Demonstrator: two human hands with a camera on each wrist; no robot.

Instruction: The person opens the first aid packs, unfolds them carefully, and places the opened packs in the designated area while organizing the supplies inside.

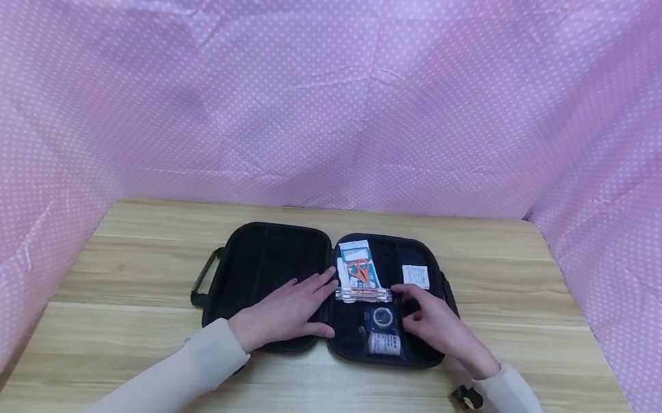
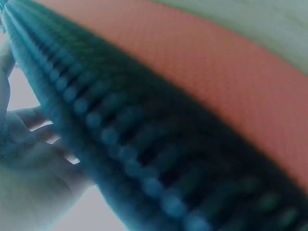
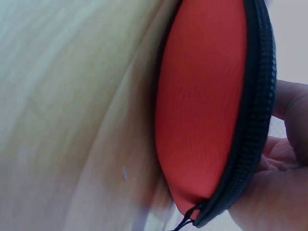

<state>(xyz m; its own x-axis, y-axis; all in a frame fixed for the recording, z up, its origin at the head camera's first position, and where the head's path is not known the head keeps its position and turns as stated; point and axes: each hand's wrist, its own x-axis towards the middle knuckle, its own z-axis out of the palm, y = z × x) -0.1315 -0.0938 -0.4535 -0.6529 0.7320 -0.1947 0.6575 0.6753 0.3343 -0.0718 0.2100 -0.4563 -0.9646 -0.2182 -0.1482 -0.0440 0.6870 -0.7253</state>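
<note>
Head view: the case [image 1: 294, 250] lies unfolded flat on the wood-grain tabletop [image 1: 125, 264], its two black-lined halves side by side, with a narrow strip of wood between it and the far edge. Wider stretches of wood extend left and right, and pink dotted cloth [image 1: 350, 99] rises behind and along both sides. A carry handle [image 1: 198, 299] projects from the left half. The left hand [image 1: 287, 308] rests over that half with fingers extended and slightly spread, fingertips at the hinge, gripping nothing visible. The right hand [image 1: 437, 321] is bent over the right half, thumb and forefinger apart, forefinger just beside the clear stick packet [image 1: 363, 294]; whether it pinches anything cannot be told. The right half carries, at its far left, white-and-green packets [image 1: 355, 247] under orange scissors [image 1: 358, 270]; nearer are a ring-shaped roll [image 1: 382, 317] and a white wrapped bundle [image 1: 385, 344]; a white square packet [image 1: 416, 275] lies at the far right. Left wrist view: a black zip [image 2: 110, 134] with coarse teeth crosses diagonally, blurred, beside the red shell [image 2: 216, 77]; part of the left hand shows beyond it, contact not determinable. Right wrist view: the red shell bulges smoothly, bordered by dark zip edging, with a thin black cord [image 3: 185, 224] at its lower end; curled fingers of the right hand show past the rim, their tips hidden.
</note>
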